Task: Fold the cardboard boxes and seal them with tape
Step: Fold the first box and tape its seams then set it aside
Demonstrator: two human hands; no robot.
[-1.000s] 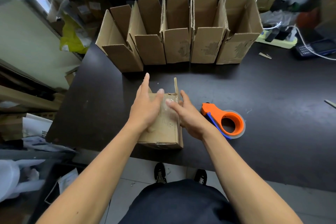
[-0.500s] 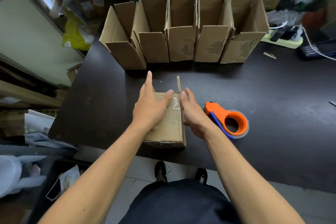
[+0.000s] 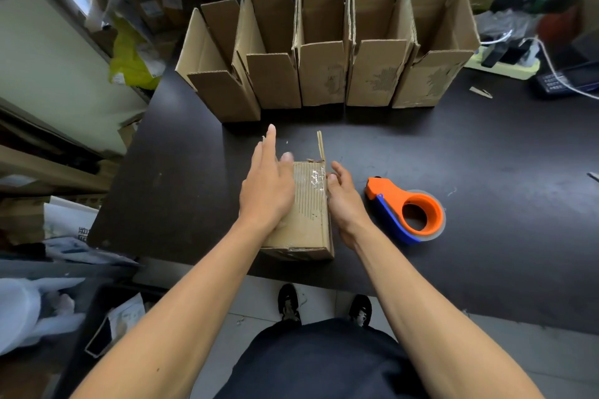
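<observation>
Five open boxes (image 3: 327, 52) already stand at twelve o'clock on our table (image 3: 486, 172), tops unsealed. We hold the sixth box (image 3: 308, 214) near the six o'clock edge (one flap up): left hand (image 3: 267, 185) flat on top, right hand (image 3: 345, 201) straight-fingered against its side. The tape dispenser (image 3: 408, 207) waits at three o'clock, open tabletop beyond.

Cardboard box (image 3: 308, 214) at near table (image 3: 486, 172) edge. Left hand (image 3: 267, 188) on box top; right hand (image 3: 345, 201) against box right side. Tape dispenser (image 3: 410, 209) right of box. Row of open boxes (image 3: 324, 52) behind.
</observation>
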